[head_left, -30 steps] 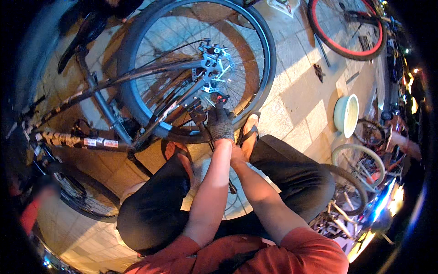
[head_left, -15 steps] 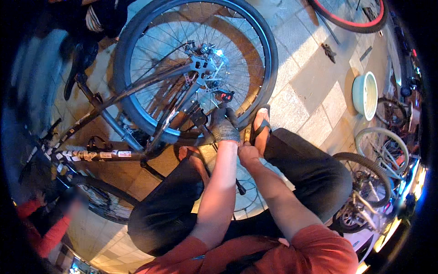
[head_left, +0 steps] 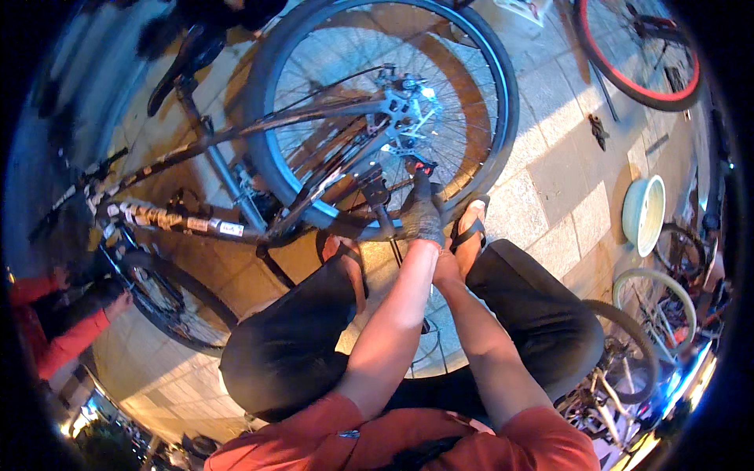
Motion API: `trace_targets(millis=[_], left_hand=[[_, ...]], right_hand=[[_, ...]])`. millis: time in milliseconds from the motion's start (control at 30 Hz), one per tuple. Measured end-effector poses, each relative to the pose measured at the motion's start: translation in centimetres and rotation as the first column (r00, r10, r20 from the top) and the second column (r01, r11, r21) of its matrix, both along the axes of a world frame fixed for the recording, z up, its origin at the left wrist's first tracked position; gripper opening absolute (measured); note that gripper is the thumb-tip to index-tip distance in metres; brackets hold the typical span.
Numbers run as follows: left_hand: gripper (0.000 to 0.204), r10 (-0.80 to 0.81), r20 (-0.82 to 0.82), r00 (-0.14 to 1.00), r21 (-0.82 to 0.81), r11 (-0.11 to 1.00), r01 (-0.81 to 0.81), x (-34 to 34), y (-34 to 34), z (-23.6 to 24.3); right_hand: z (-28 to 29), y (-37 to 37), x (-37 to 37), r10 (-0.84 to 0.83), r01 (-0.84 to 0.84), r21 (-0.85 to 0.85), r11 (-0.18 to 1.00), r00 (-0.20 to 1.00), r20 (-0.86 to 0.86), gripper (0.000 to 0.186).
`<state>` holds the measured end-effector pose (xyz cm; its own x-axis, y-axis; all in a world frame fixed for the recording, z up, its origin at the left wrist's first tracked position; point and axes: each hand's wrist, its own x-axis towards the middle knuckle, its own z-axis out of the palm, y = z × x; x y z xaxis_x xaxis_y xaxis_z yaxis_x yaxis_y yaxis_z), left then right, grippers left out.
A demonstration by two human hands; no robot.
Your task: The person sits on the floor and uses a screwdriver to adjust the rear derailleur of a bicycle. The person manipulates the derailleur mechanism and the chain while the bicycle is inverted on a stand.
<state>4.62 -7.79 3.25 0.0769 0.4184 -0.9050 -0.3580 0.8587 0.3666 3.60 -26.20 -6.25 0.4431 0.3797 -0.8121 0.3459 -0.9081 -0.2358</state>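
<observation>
My left hand (head_left: 422,212), in a dark glove, is closed at the lower part of the bicycle's rear wheel (head_left: 503,110), just below a small black-and-red part (head_left: 422,167); what it grips is hidden. My right hand (head_left: 444,261), bare, is closed just behind my left wrist, which partly hides it and whatever it holds. A black fitting (head_left: 373,188) with a shaft lies left of my gloved hand. The dark sticker-covered frame (head_left: 181,218) lies on its side, with the rear hub and brake disc (head_left: 404,118) facing up.
My sandalled feet (head_left: 470,235) flank my hands. A pale basin (head_left: 644,216), a red-rimmed wheel (head_left: 652,98) and more bicycles (head_left: 652,314) are at the right. At the left a person's red-sleeved arm (head_left: 75,341) reaches toward another wheel (head_left: 184,322). A saddle (head_left: 184,67) is at upper left.
My hands and the bicycle appear further right in the picture as the view shifts. My hands stay together below the hub. The person's red-sleeved arms at the left have moved.
</observation>
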Motion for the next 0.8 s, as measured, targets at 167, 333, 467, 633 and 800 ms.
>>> trace_targets(millis=[167, 333, 467, 633, 800], left_hand=[[0.036, -0.110, -0.043, 0.993, 0.315, 0.942, 0.118, 2.0, -0.2, -1.9], [0.031, 0.052, 0.000, 0.999, 0.345, 0.937, -0.049, 2.6, 0.4, 3.1], [0.039, -0.017, -0.201, 0.979, 0.579, 0.805, 0.133, 2.2, -0.2, 3.1], [0.044, -0.025, 0.219, 0.975, 0.418, 0.906, -0.071, 2.6, 1.3, 3.2], [0.036, 0.265, 0.582, 0.769, -0.119, 0.963, -0.242, 3.0, 3.5, 1.3]], right_hand=[[0.0, 0.0, 6.8, 0.664, -0.689, 0.208, 0.695, 0.725, 0.183, 0.058], [18.7, 12.0, 13.2, 0.078, -0.090, 0.300, 0.950, 0.996, 0.054, 0.029], [26.0, 17.7, 13.0, -0.083, 0.051, 0.641, 0.766, 0.996, 0.020, 0.024], [26.3, 19.9, 11.2, -0.059, 0.091, 0.662, 0.744, 0.996, -0.070, 0.033], [24.7, 20.3, 10.6, 0.014, -0.054, 0.584, 0.810, 0.997, 0.073, 0.034]])
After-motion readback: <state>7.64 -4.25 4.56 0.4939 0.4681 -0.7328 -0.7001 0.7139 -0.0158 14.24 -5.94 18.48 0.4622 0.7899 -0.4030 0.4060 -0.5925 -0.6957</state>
